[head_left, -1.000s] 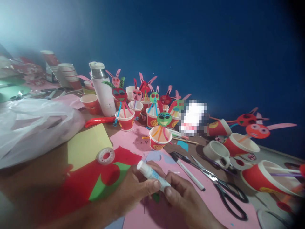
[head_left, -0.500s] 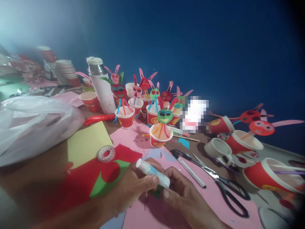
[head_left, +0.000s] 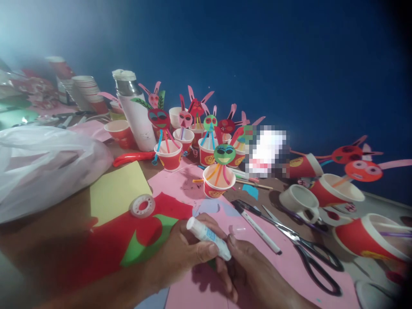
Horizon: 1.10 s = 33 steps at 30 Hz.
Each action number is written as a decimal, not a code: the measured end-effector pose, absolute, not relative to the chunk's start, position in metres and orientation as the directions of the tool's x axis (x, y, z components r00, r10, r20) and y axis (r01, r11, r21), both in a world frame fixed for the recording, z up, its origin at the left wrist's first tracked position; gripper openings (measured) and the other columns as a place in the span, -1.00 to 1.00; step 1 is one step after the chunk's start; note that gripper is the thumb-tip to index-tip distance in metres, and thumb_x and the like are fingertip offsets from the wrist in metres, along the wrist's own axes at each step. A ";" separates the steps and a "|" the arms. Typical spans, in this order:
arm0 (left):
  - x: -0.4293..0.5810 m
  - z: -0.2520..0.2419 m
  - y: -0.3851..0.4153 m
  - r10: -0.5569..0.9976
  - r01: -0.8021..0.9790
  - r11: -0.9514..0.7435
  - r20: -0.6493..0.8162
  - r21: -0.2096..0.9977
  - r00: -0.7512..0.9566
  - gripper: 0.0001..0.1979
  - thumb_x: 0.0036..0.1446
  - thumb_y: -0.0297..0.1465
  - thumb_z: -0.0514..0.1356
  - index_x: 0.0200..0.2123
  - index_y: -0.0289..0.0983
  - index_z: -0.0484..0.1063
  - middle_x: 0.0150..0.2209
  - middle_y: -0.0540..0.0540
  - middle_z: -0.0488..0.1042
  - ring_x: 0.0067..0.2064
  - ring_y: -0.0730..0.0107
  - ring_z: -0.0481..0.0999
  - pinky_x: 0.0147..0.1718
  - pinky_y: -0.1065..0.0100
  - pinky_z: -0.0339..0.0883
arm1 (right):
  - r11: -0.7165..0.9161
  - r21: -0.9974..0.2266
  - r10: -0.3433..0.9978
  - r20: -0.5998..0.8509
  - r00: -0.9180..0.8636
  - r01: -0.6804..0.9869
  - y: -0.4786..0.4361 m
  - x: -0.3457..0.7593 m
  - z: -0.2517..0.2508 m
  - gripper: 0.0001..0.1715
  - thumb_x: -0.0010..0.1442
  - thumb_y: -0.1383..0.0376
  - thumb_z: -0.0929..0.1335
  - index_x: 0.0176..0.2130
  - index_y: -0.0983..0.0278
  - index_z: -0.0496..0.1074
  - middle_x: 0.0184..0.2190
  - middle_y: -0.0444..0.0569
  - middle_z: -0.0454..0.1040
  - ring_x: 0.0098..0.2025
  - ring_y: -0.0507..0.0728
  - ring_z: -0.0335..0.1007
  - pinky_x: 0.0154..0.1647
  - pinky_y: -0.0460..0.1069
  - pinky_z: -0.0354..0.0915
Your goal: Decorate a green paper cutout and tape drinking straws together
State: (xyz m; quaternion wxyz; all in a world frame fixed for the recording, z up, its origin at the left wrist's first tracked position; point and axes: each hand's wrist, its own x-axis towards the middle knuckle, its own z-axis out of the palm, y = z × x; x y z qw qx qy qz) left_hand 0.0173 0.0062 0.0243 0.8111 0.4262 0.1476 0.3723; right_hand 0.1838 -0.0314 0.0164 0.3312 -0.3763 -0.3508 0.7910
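My left hand (head_left: 180,251) is closed round a white glue stick (head_left: 207,232) that slants up to the left. My right hand (head_left: 247,274) meets it at the stick's lower end, fingers curled under the tip; a small dark green paper scrap shows between the hands. A clear cap (head_left: 237,230) lies on the pink paper sheet (head_left: 283,270) just beyond my right fingers. Both hands hover over the pink sheet near the front edge.
Scissors (head_left: 309,253) and a white pen (head_left: 259,227) lie right of my hands. A tape roll (head_left: 142,206) sits on red and green paper (head_left: 128,244), beside a yellow sheet (head_left: 116,193). Several red paper cups with bunny-face crafts (head_left: 219,180), a flask (head_left: 133,116) and a plastic bag (head_left: 45,163) stand behind.
My right hand has slid down under the stick's lower end and its fingers curled in. The view has tilted slightly, so the table items sit higher in the frame.
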 end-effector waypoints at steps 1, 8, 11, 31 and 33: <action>0.017 0.025 0.006 0.748 -0.446 0.341 0.048 0.828 0.662 -0.76 0.10 -0.28 0.25 -0.21 -0.29 0.40 -0.44 -0.06 0.44 -0.45 0.30 0.52 -0.45 0.27 0.42 | -0.522 -0.807 0.801 -0.353 -0.483 -0.276 -0.031 0.184 0.015 -0.39 0.21 -0.15 0.22 -0.47 0.33 0.31 -0.62 -0.14 0.27 -0.59 -0.03 0.16 -0.52 -0.09 0.06; 0.011 0.027 0.007 0.804 -0.318 0.274 -0.035 0.908 0.594 -0.76 0.06 -0.27 0.29 -0.24 -0.29 0.49 -0.32 -0.06 0.41 -0.37 0.45 0.43 -0.42 0.44 0.30 | -0.519 -0.761 0.835 -0.352 -0.423 -0.390 -0.030 0.183 0.023 -0.50 0.00 -0.04 0.46 -0.35 0.28 0.30 -0.49 -0.16 0.32 -0.50 -0.05 0.19 -0.47 -0.13 0.06; 0.015 0.028 0.006 0.727 -0.407 0.358 0.022 0.841 0.686 -0.74 0.12 -0.27 0.24 -0.18 -0.29 0.42 -0.45 -0.07 0.45 -0.48 0.39 0.48 -0.50 0.40 0.31 | -0.630 -0.704 0.747 -0.432 -0.506 -0.328 -0.031 0.182 0.022 -0.32 0.15 -0.22 0.22 -0.44 0.34 0.37 -0.62 -0.11 0.30 -0.60 -0.03 0.18 -0.56 -0.11 0.05; 0.010 0.028 0.008 0.806 -0.346 0.285 -0.028 0.894 0.592 -0.80 0.05 -0.34 0.31 -0.24 -0.28 0.51 -0.34 -0.03 0.41 -0.39 0.54 0.43 -0.42 0.51 0.29 | -0.523 -0.738 0.824 -0.308 -0.476 -0.426 -0.030 0.185 0.024 -0.56 0.01 0.04 0.48 -0.32 0.29 0.32 -0.43 -0.12 0.37 -0.44 -0.01 0.24 -0.35 -0.08 0.16; 0.011 0.028 0.007 0.766 -0.395 0.307 0.021 0.866 0.642 -0.79 0.09 -0.31 0.27 -0.21 -0.28 0.48 -0.39 -0.05 0.44 -0.41 0.45 0.48 -0.46 0.46 0.31 | -0.581 -0.707 0.784 -0.355 -0.509 -0.402 -0.031 0.184 0.024 -0.47 0.13 -0.11 0.34 -0.38 0.33 0.36 -0.52 -0.10 0.37 -0.51 -0.02 0.25 -0.43 -0.09 0.14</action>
